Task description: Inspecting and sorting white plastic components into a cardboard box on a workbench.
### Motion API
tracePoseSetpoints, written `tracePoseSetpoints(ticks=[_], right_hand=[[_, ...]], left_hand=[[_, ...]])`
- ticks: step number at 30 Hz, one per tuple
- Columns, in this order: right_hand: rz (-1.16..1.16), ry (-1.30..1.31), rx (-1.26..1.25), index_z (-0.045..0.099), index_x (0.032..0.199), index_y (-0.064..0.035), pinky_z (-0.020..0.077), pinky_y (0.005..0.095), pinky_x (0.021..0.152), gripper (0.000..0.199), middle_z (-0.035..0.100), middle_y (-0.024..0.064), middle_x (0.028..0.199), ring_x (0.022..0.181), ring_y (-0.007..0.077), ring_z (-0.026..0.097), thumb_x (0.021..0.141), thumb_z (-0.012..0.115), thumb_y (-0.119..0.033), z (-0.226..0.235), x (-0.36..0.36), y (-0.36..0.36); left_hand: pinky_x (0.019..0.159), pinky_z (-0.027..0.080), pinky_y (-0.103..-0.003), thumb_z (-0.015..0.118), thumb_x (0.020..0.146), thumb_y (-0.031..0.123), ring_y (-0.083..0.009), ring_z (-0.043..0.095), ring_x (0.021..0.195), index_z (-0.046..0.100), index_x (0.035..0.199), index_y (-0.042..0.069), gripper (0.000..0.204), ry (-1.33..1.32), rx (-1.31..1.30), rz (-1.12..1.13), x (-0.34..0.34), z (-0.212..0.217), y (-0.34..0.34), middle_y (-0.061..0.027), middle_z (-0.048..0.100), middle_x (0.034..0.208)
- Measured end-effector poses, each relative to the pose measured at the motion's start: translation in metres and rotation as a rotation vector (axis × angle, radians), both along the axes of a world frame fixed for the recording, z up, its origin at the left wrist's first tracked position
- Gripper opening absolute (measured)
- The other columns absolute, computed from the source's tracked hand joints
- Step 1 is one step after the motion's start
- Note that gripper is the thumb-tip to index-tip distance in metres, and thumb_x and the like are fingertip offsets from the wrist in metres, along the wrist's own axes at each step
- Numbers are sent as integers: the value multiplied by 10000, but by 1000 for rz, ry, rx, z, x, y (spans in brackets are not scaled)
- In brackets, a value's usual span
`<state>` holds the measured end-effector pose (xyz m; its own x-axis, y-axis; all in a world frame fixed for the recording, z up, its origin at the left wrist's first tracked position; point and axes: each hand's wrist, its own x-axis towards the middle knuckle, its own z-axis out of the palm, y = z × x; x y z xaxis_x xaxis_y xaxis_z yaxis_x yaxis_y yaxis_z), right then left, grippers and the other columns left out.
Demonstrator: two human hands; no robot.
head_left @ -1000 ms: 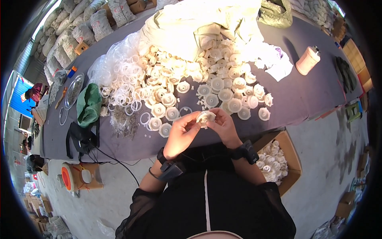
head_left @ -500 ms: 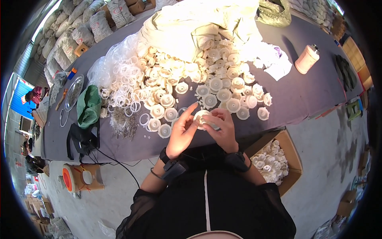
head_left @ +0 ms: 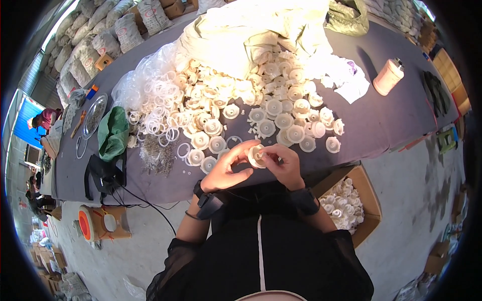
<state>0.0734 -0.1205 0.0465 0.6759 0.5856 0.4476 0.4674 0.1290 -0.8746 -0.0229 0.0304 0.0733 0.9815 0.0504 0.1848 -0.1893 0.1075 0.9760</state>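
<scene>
A round white plastic cap [head_left: 255, 159] is tilted up over the table's near edge, between my hands. My right hand [head_left: 285, 168] is closed on it, thumb and forefinger pinched at its raised middle. Along the cap's upper left rim lie the stretched fingers of my left hand [head_left: 226, 170]; its thumb stands apart below, leaving a wide gap. Whether a small piece sits in the right pinch is hidden. Similar white caps [head_left: 283, 120] are heaped just beyond my hands, beside a pile of clear plastic rings [head_left: 163, 95].
Small springs or metal bits [head_left: 156, 154] lie left of the rings, near a green cloth bag [head_left: 112, 133] and a black pouch [head_left: 104, 175] with cables. A pink bottle [head_left: 388, 77] stands at the right. Below the table edge, a cardboard box [head_left: 370, 210] holds more white parts.
My left thumb has come away from the cap and dropped lower, with the left fingers swinging to its rim. The cap has tilted and moved slightly down in my right hand.
</scene>
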Motion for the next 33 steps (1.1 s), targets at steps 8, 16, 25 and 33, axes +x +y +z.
tracePoseSetpoints(ticks=[8,16,25,33], right_hand=[[346,936,453,589,986,15,356,178,486,166,627,80,812,548,55,480,861,538,-82,-18,16,-3],[211,646,221,578,1001,35,501,228,661,169,640,108,888,756,142,628,835,564,7,-6,-12,2],[213,666,188,581,994,41,515,233,672,169,636,124,893,761,157,635,831,575,-4,-4,-10,2],[153,673,142,582,980,45,519,227,660,165,634,118,880,748,148,635,823,585,-8,-6,-13,5]], left_hand=[[603,398,-186,701,723,4,-36,476,647,607,876,21,180,3,206,202,0,-20,13,43,506,742],[734,456,-229,624,807,36,-84,574,789,621,952,22,146,63,-266,248,3,-19,-6,-39,641,887],[710,441,-206,601,819,9,-58,559,804,578,948,31,133,-48,-169,235,4,-29,-4,-7,606,895],[720,437,-212,608,801,-3,-58,547,792,553,972,21,182,9,-7,355,0,-21,-12,-16,610,903]])
